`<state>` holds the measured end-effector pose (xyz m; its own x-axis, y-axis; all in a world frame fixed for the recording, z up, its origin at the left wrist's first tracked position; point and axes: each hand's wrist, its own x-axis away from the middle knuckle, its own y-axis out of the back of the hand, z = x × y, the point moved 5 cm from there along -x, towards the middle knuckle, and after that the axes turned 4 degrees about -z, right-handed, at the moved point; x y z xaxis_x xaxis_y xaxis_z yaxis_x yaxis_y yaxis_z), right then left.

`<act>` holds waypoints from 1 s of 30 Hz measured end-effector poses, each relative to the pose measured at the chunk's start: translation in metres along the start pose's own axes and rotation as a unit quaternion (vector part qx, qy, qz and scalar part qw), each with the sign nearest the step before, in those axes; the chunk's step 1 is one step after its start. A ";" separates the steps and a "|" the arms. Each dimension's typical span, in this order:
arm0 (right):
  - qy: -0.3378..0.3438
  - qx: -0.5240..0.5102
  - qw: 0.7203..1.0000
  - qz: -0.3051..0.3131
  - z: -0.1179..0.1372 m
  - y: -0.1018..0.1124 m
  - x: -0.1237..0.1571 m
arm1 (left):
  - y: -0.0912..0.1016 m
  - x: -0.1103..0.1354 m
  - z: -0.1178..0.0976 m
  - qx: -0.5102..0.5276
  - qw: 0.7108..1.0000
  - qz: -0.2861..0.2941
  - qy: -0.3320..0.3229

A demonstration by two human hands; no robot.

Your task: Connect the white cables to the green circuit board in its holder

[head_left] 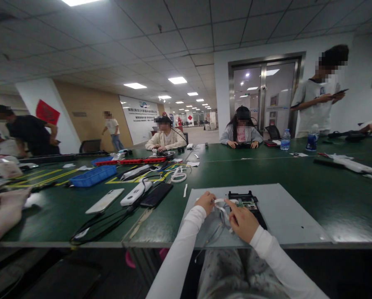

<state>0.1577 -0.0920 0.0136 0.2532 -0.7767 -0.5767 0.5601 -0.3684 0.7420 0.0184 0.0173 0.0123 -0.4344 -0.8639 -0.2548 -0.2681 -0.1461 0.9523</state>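
Observation:
My left hand [205, 202] and my right hand [242, 222] meet over a grey mat [285, 216] at the table's near edge. Both are closed on a thin white cable or strap [221, 207] that loops between them. Just beyond my right hand lies a black open device with a green circuit board [245, 202] showing; my right fingers point toward it. Both arms wear white sleeves. Thin wires trail off the mat toward my lap.
The long green table [298, 170] carries two phones [105, 200], a white gadget [135, 193], black cables, blue trays [93, 175] and a red strip. Other people sit across and at the left; one stands at the right. Water bottles [285, 140] stand far right.

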 end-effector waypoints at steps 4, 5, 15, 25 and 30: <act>0.001 0.010 1.000 0.003 0.000 0.000 0.000 | 0.003 0.001 -0.003 0.002 1.000 0.005 0.005; 0.001 0.012 1.000 0.004 0.001 0.000 0.000 | 0.004 0.002 -0.004 0.006 1.000 0.008 0.005; -0.001 0.012 1.000 0.000 0.002 0.002 0.000 | 0.003 0.003 -0.003 0.009 1.000 0.003 -0.002; 0.001 0.010 1.000 -0.003 0.001 0.000 0.000 | -0.001 0.000 0.002 0.010 1.000 0.008 0.000; 0.011 0.010 1.000 -0.005 0.003 0.000 0.001 | -0.004 0.001 0.005 0.009 1.000 0.005 0.000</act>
<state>0.1558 -0.0940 0.0146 0.2648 -0.7612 -0.5920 0.5471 -0.3869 0.7423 0.0151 0.0194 0.0077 -0.4372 -0.8653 -0.2451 -0.2797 -0.1282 0.9515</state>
